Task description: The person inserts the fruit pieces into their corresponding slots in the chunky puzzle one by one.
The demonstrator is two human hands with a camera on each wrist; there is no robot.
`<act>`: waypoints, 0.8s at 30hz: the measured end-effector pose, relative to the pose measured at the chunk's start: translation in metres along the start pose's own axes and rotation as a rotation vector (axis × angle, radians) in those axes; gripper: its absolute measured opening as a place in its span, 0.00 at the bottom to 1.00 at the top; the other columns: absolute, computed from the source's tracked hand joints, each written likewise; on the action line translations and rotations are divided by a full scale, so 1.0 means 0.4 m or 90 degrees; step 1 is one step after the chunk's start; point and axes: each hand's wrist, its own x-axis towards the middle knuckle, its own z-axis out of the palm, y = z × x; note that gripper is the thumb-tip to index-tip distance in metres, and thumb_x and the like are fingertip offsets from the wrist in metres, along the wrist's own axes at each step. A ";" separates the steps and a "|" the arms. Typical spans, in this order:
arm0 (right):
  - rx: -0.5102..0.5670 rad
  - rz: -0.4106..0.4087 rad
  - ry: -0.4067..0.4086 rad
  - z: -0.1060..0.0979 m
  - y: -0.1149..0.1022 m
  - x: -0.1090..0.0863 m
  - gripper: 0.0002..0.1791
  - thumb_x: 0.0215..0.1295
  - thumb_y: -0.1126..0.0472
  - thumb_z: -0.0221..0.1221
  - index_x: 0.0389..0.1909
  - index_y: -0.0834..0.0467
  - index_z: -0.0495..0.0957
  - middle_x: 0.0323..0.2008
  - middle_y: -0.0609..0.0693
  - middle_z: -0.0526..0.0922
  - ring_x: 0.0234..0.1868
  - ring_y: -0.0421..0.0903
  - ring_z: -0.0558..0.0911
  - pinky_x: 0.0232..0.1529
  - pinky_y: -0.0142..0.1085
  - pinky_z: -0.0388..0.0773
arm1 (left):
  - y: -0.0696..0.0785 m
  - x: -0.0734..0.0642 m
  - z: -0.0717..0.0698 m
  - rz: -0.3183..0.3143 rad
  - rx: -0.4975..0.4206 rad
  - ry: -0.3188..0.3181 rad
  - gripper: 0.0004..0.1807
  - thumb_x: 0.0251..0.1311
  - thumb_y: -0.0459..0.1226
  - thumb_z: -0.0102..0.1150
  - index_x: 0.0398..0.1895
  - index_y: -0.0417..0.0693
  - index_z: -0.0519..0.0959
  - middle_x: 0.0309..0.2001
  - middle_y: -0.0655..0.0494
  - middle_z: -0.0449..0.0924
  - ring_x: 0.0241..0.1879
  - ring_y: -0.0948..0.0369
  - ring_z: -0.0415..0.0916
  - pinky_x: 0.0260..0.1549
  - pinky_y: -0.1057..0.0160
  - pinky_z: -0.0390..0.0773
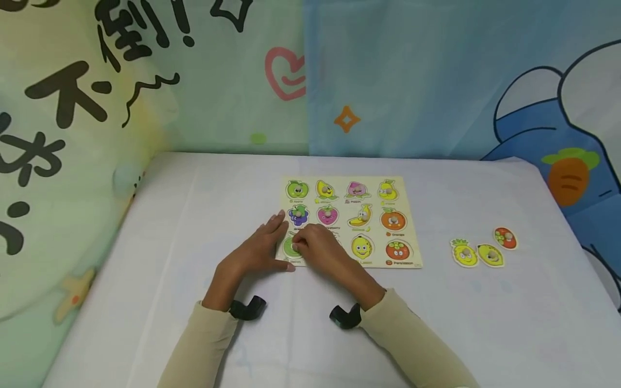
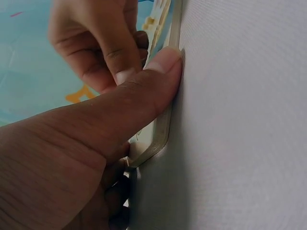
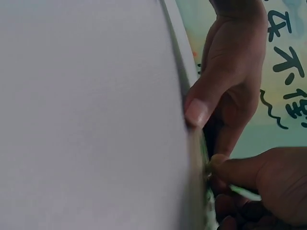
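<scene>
A pale yellow fruit puzzle board (image 1: pixel 416 253) lies on the white-covered table. My left hand (image 1: pixel 257 249) rests at its near left corner, fingers straight along the left side and thumb (image 2: pixel 160 72) pressed on the front edge. Over the bottom-left slot, my right hand (image 1: pixel 322 249) pinches a green melon piece (image 1: pixel 290 247) between thumb and fingers. In the right wrist view the piece's edge (image 3: pixel 245 192) shows tilted below those fingers. Part of the bottom row is hidden behind the right hand.
Right of the board lie three loose pieces: a pineapple (image 1: pixel 464 254), a lemon-like yellow one (image 1: pixel 491 255) and a red one (image 1: pixel 505 237). Knobbed fruit pieces such as the orange (image 1: pixel 393 220) and banana (image 1: pixel 360 215) sit in the board. A printed cloth (image 1: pixel 402 81) hangs behind the table.
</scene>
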 end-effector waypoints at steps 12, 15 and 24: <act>0.074 -0.008 -0.006 -0.051 0.063 -0.059 0.12 0.65 0.64 0.63 0.48 0.60 0.84 0.35 0.46 0.81 0.38 0.44 0.76 0.40 0.38 0.75 | -0.001 0.002 0.005 -0.008 0.006 0.005 0.59 0.45 0.53 0.76 0.76 0.42 0.53 0.78 0.53 0.38 0.76 0.55 0.35 0.71 0.56 0.44; 0.090 0.003 0.016 -0.063 0.087 -0.076 0.11 0.65 0.64 0.63 0.47 0.60 0.84 0.38 0.47 0.82 0.36 0.42 0.76 0.37 0.36 0.75 | 0.000 0.002 0.004 -0.012 0.009 0.003 0.59 0.45 0.53 0.75 0.76 0.44 0.52 0.78 0.55 0.37 0.75 0.57 0.34 0.71 0.58 0.42; 0.135 0.003 0.074 -0.100 0.146 -0.123 0.10 0.64 0.65 0.63 0.45 0.60 0.85 0.31 0.45 0.81 0.29 0.43 0.72 0.27 0.33 0.70 | 0.000 0.001 0.008 -0.013 0.002 0.008 0.60 0.45 0.52 0.76 0.77 0.45 0.51 0.78 0.55 0.36 0.75 0.58 0.33 0.71 0.58 0.42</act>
